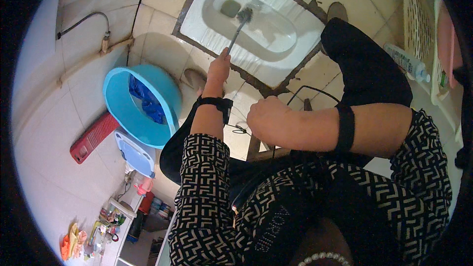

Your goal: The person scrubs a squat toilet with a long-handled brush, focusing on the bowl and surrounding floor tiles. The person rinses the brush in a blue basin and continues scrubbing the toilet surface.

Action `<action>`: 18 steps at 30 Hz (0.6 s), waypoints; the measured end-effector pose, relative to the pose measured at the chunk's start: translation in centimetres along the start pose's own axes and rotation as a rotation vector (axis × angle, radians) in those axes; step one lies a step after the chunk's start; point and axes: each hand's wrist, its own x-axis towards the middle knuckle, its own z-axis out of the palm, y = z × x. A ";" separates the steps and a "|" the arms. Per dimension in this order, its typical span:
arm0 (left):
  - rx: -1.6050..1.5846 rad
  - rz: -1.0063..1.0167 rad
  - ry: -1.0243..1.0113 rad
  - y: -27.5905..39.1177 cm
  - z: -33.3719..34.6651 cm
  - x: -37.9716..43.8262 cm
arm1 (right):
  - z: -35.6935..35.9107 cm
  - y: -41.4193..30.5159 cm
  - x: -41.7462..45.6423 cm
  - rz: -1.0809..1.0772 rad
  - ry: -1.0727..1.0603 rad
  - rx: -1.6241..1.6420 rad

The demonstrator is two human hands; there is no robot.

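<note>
My left hand (219, 70) is closed around the grey handle of a toilet brush (236, 38). The brush's dark bristle head lies in the basin of a white ceramic squat toilet (292, 11), beside the square drain opening (230, 8). A black strap with a small device circles my left wrist. My right hand (268, 120) is curled into a fist in front of my body, over part of a wooden stool (254, 147). No object shows in it, though its palm side is hidden. A thin cord hangs close to its knuckles.
A turquoise tub (138, 133) with blue cloth (147, 99) stands left, near a red washboard (94, 136) and a blue plastic basin (136, 155). At right are a plastic bottle (406, 61) and a cream plastic basket rack (419, 22). A hose (88, 16) sticks out from the wall.
</note>
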 end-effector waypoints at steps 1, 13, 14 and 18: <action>-0.030 -0.028 0.033 0.0 -0.5 -0.3 | 0.3 0.0 0.1 0.004 0.025 -0.002; 0.048 -0.356 0.047 -7.9 -6.0 -9.4 | 1.7 0.2 -0.1 -0.132 0.216 -0.131; 0.060 -0.318 0.053 -9.0 -5.8 -9.6 | 2.0 0.3 0.0 -0.136 0.206 -0.135; 0.130 -0.126 0.065 -14.0 -4.5 -9.8 | 1.4 -0.7 -0.4 -0.122 0.157 -0.163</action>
